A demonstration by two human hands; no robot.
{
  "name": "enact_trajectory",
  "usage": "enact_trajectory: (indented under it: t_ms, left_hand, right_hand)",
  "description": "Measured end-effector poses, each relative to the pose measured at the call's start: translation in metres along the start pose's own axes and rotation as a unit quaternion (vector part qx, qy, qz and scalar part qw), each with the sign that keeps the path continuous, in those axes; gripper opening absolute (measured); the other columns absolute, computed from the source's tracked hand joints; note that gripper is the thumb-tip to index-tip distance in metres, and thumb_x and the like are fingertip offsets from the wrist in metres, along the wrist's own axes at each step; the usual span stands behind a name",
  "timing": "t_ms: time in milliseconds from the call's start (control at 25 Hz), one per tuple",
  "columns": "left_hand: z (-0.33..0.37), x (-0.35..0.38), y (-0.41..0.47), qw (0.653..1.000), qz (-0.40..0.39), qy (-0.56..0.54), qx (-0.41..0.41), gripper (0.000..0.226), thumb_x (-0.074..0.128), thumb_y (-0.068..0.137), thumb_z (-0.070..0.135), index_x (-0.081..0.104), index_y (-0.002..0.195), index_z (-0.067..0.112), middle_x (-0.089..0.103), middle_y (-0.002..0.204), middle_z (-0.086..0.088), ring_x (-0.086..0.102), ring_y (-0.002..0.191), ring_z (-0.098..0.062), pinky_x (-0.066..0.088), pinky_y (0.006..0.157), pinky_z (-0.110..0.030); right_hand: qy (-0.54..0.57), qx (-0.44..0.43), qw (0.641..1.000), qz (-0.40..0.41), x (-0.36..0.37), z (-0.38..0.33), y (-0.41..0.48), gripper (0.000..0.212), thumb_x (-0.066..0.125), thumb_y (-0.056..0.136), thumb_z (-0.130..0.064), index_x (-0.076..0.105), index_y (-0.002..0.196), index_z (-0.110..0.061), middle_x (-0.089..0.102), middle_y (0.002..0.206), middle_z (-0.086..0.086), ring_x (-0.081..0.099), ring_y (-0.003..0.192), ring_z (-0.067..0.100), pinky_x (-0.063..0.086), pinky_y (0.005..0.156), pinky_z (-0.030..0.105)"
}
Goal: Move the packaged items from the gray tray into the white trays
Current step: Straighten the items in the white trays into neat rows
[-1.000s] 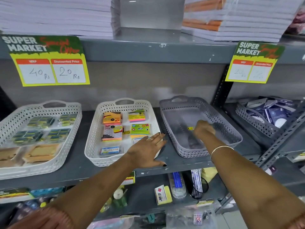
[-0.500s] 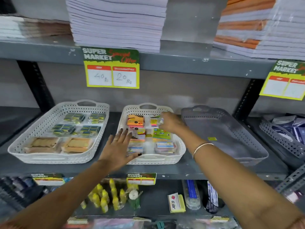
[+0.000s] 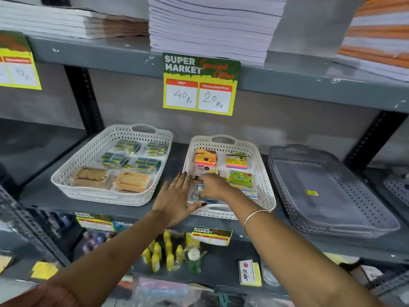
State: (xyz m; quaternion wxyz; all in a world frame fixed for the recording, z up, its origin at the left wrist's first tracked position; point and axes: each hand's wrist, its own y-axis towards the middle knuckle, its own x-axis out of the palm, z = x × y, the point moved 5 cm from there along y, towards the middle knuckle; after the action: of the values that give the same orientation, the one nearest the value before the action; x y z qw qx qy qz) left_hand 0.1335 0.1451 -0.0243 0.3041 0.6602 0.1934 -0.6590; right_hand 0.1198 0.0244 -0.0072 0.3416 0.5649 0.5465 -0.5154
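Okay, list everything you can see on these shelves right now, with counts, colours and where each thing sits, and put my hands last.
white trays: two, white; left one, middle one, middle shelf.
gray tray: one, gray, right of them, holds only a small yellow sticker.
blue-yellow packs: four, back of left tray.
tan packs: two, front of left tray.
sticky-note packs: several, orange, pink, green; middle tray.
price sign: green and yellow, upper shelf edge.
paper stacks: white, top shelf.
yellow bottles: several, lower shelf.
left hand: flat at middle tray's left edge.
right hand: in middle tray, on a small pack.
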Motion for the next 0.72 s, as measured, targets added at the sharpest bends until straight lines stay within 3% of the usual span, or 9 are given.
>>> enact_trajectory:
  t_ms: [160, 280, 400, 520, 600, 640, 720]
  left_hand:
    - [0.000, 0.001, 0.000, 1.000, -0.003, -0.002, 0.003, 0.116, -0.025, 0.057, 0.080, 0.002, 0.146, 0.011, 0.007, 0.156, -0.007, 0.002, 0.142, -0.018, 0.011, 0.114, -0.041]
    - [0.001, -0.001, 0.000, 1.000, -0.008, 0.006, 0.007, 0.118, -0.029, 0.054, 0.079, 0.000, 0.146, 0.011, 0.006, 0.156, -0.007, 0.002, 0.142, -0.018, 0.009, 0.114, -0.041]
    - [0.001, -0.002, 0.002, 1.000, -0.011, 0.018, 0.016, 0.118, -0.030, 0.053, 0.080, -0.003, 0.146, 0.013, 0.002, 0.157, -0.006, -0.001, 0.142, -0.017, 0.006, 0.115, -0.043]
    - [0.002, -0.006, 0.004, 0.999, -0.021, 0.009, 0.032, 0.116, -0.025, 0.055, 0.082, -0.002, 0.146, 0.013, 0.005, 0.157, -0.004, 0.002, 0.142, -0.017, 0.004, 0.115, -0.045]
    - [0.006, -0.016, 0.011, 0.999, -0.006, -0.020, 0.050, 0.105, -0.008, 0.068, 0.082, 0.005, 0.146, 0.013, 0.013, 0.156, -0.005, 0.010, 0.142, -0.018, 0.005, 0.115, -0.043]
    - [0.011, -0.022, 0.018, 0.997, 0.000, -0.039, 0.062, 0.092, 0.010, 0.078, 0.076, 0.009, 0.146, 0.014, 0.017, 0.155, -0.005, 0.015, 0.141, -0.019, 0.009, 0.114, -0.042]
    - [0.021, -0.026, 0.035, 0.994, -0.027, -0.069, 0.082, 0.072, 0.044, 0.088, 0.054, 0.020, 0.144, 0.014, 0.028, 0.151, -0.007, 0.030, 0.135, -0.023, 0.024, 0.110, -0.040]
  right_hand:
    - [0.021, -0.012, 1.000, -0.009, 0.003, -0.003, -0.001, 0.033, 0.068, 0.078, -0.014, 0.061, 0.109, -0.002, 0.056, 0.081, 0.007, 0.054, 0.084, 0.026, 0.034, 0.055, 0.027]
    - [0.053, -0.019, 0.998, -0.008, 0.003, 0.001, -0.002, 0.035, 0.073, 0.077, -0.021, 0.061, 0.108, -0.010, 0.062, 0.099, 0.012, 0.058, 0.095, 0.026, 0.045, 0.067, 0.029]
    - [0.114, 0.012, 0.993, 0.018, -0.012, 0.021, -0.009, 0.056, 0.071, 0.082, -0.028, 0.054, 0.130, -0.005, 0.059, 0.131, 0.016, 0.056, 0.120, 0.030, 0.047, 0.099, 0.039]
    - [0.119, 0.064, 0.990, 0.050, -0.030, 0.054, -0.017, 0.044, 0.063, 0.089, -0.023, 0.057, 0.125, 0.001, 0.061, 0.126, 0.020, 0.057, 0.117, 0.033, 0.046, 0.097, 0.039]
    - [0.116, 0.082, 0.988, 0.059, -0.038, 0.073, -0.025, 0.043, 0.063, 0.089, -0.022, 0.058, 0.123, 0.002, 0.060, 0.127, 0.021, 0.057, 0.117, 0.033, 0.045, 0.096, 0.037]
    - [0.111, 0.087, 0.989, 0.050, -0.040, 0.080, -0.029, 0.044, 0.064, 0.088, -0.021, 0.057, 0.124, 0.004, 0.059, 0.128, 0.022, 0.056, 0.118, 0.034, 0.045, 0.097, 0.037]
    - [0.094, 0.089, 0.992, -0.003, -0.035, 0.091, -0.038, 0.050, 0.068, 0.085, -0.020, 0.054, 0.127, 0.004, 0.055, 0.133, 0.022, 0.053, 0.123, 0.034, 0.042, 0.101, 0.037]
